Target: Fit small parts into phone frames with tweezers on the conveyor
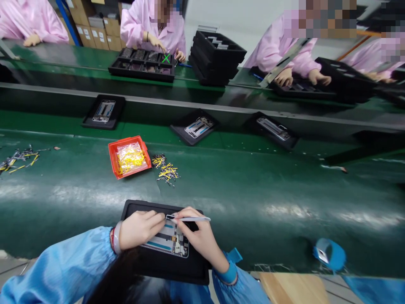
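Observation:
In the head view, a phone mid-frame (181, 244) with blue strips and a circuit board lies in a black tray (177, 270) at the table's near edge. My left hand (139, 230) rests over the frame's upper left part, fingers bent and pressed together; whatever they pinch is hidden. A pair of light-coloured tweezers (196, 219) is held in my right hand (198, 236), lying nearly level. Their tips come close to my left fingertips above the frame's upper edge.
Beyond the tray sit a red bin (146, 164) of bagged yellow parts and a loose pile of small yellow-and-black strips (168, 172). Another pile (19, 159) lies far left. Black trays with phone frames (104, 110) line the belt. Co-workers in pink sit opposite. A blue roll (337, 255) stands right.

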